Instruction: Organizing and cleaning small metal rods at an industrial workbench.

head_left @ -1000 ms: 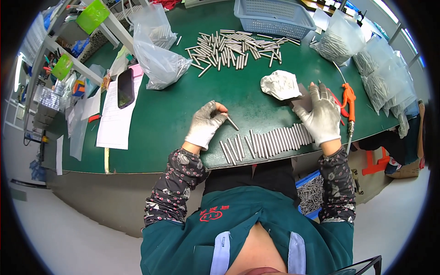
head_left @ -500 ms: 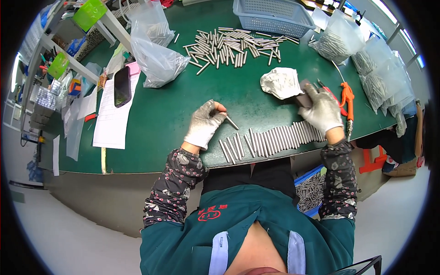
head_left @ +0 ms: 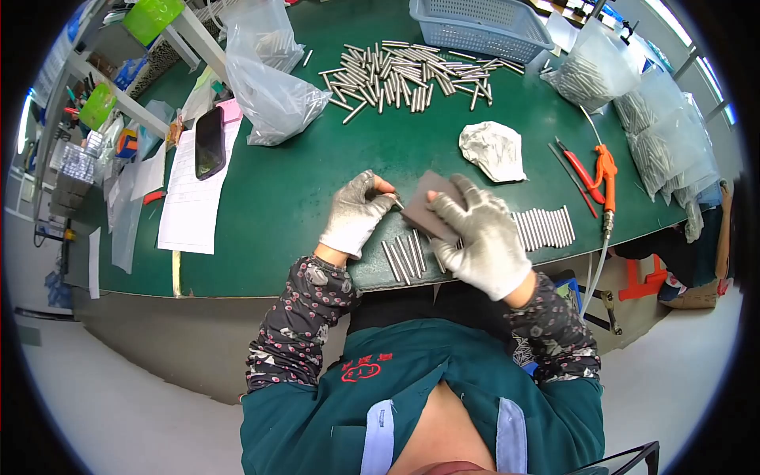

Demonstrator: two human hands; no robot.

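Observation:
My gloved left hand pinches a short metal pin by one end, above the green table near its front edge. My gloved right hand grips a flat grey-brown block, which looks like a sanding pad. The pad lies over the pin's far end and hides most of it. Just below my left hand are several loose pins side by side. A longer row of pins runs along the table edge, its middle covered by my right hand. Behind the pad rests a crumpled white cloth or paper.
A heap of pins lies at the back, before a blue basket. Bags of pins stand at right, near an orange air gun and red-handled tools. At left are a phone, paper and a plastic bag.
My right hand has brought the pad leftward from beside the crumpled white piece onto the pin. My left hand stays nearly in place, still holding the pin.

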